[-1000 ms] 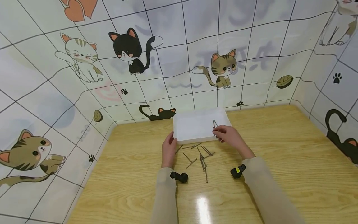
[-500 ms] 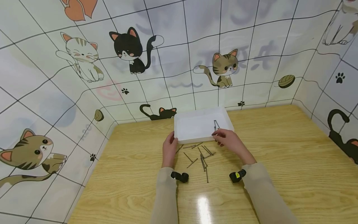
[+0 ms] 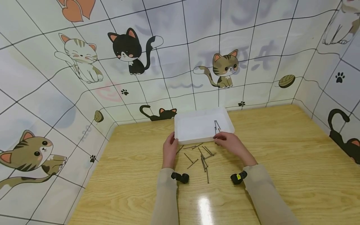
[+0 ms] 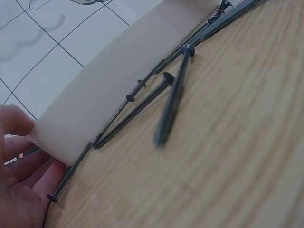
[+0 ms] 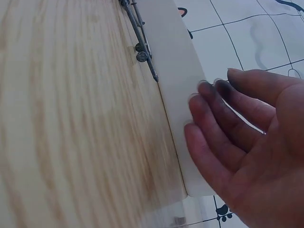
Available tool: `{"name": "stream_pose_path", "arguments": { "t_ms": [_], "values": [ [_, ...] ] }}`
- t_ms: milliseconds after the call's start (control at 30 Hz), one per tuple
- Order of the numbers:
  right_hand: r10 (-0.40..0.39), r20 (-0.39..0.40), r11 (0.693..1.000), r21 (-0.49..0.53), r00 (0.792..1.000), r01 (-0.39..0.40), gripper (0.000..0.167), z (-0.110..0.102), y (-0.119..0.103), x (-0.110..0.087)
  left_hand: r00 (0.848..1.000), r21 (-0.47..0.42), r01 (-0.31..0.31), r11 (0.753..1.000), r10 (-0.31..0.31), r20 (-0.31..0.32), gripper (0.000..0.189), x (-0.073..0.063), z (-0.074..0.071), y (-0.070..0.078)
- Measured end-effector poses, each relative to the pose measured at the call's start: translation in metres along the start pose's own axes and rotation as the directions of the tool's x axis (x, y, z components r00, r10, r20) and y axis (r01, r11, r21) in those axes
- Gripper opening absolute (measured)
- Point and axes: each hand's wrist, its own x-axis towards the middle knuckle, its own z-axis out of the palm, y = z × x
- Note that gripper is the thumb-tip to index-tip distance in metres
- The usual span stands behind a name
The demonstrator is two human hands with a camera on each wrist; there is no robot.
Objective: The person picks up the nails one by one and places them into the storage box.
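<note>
A shallow white plastic tray (image 3: 194,126) lies near the back of the table. My left hand (image 3: 170,151) grips its front left corner, with the thumb at the rim and fingers against the outer wall, as the left wrist view shows. At the front right wall hovers my right hand (image 3: 232,143). Its fingers are loosely bent, and nothing shows between them in the right wrist view. Several nails (image 3: 215,125) lie inside the tray at the right, partly hidden by that hand. More loose nails (image 3: 203,162) are scattered on the table between the hands.
The wooden table (image 3: 135,187) meets a wall covering (image 3: 180,62) with printed cats right behind the tray. One nail (image 4: 71,173) lies close beside the left fingers. Some nails (image 5: 141,47) lie along the foot of the tray's front wall.
The right hand has drawn back a little from over the tray toward its front rim, uncovering more of the nails inside. My left hand has stayed at its corner.
</note>
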Motion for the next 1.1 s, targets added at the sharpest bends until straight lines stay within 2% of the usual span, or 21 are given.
{"name": "stream_pose_path", "arguments": {
  "t_ms": [67, 167, 233, 400, 467, 733, 933, 1100],
  "values": [
    [-0.006, 0.005, 0.999, -0.048, 1.0, 0.006, 0.031, 0.0, 0.001, 0.0, 1.0, -0.001, 0.013, 1.0, -0.013, -0.001, 0.042, 0.001, 0.0, 0.001],
    [-0.007, 0.032, 0.998, -0.067, 0.999, 0.01, 0.033, 0.001, 0.003, 0.0, 1.0, -0.007, 0.021, 1.0, -0.021, 0.007, 0.042, 0.0, -0.001, 0.002],
    [0.0, 0.046, 0.997, -0.077, 0.999, 0.004, 0.035, 0.002, 0.004, -0.001, 0.999, -0.012, 0.034, 0.999, -0.034, 0.019, 0.042, -0.003, -0.002, 0.01],
    [-0.01, 0.084, 0.997, -0.081, 0.996, 0.017, 0.038, 0.004, 0.007, -0.001, 0.999, -0.005, 0.033, 0.999, -0.033, 0.011, 0.043, -0.002, -0.001, 0.009],
    [-0.019, 0.1, 0.997, -0.07, 0.995, 0.026, 0.039, 0.006, 0.008, 0.0, 1.0, -0.001, 0.02, 1.0, -0.02, 0.001, 0.042, 0.002, 0.0, 0.001],
    [-0.07, 0.139, 0.99, -0.115, 0.988, 0.086, 0.033, 0.013, 0.004, 0.002, 1.0, -0.001, 0.012, 1.0, -0.012, 0.001, 0.042, 0.002, -0.001, 0.0],
    [-0.029, 0.164, 0.986, -0.158, 0.986, 0.055, 0.032, 0.018, -0.003, 0.002, 1.0, 0.001, 0.022, 1.0, -0.022, -0.001, 0.042, 0.003, -0.001, 0.0],
    [-0.007, 0.192, 0.97, -0.238, 0.981, 0.054, 0.034, 0.023, -0.009, 0.001, 0.999, 0.013, 0.033, 0.999, -0.033, 0.003, 0.042, 0.002, -0.001, 0.001]
  ]
}}
